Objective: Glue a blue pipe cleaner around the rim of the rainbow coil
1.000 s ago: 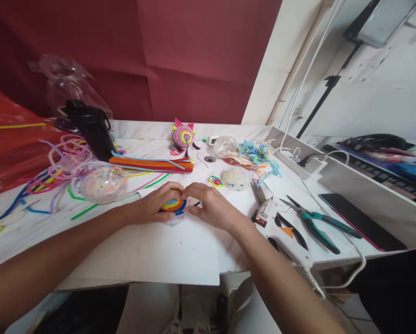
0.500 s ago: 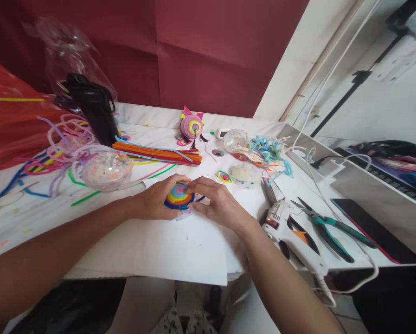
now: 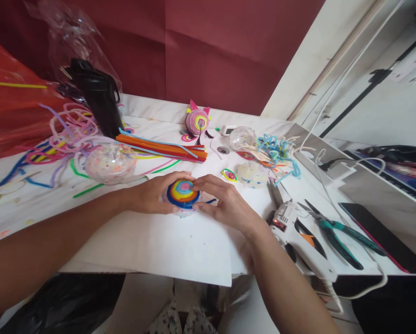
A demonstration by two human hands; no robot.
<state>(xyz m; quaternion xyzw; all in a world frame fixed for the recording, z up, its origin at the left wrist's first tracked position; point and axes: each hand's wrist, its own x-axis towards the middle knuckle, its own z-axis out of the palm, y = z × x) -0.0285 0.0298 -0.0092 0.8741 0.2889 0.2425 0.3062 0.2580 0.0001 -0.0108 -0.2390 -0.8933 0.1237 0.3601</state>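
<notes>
Both hands hold a coiled disc, cupped partly closed around it from either side. The left hand [image 3: 155,192] curves along its left edge, fingers over the far side and thumb near the front; the right hand [image 3: 225,199] has its fingertips at the upper right edge and its thumb at the lower right. The coiled disc [image 3: 182,197], ringed in blue, orange, yellow and light blue around a pink middle, sits just above the white sheet [image 3: 159,246] at the table's front edge, with something clear and speckled showing beneath it. Beyond the hands lie a bundle of orange and red stems [image 3: 159,146] and an eye-shaped piece [image 3: 229,175]. A pink eared ornament [image 3: 196,121] stands farther back. To the right, a white glue gun [image 3: 294,236] lies beside green-handled pliers [image 3: 336,227].
</notes>
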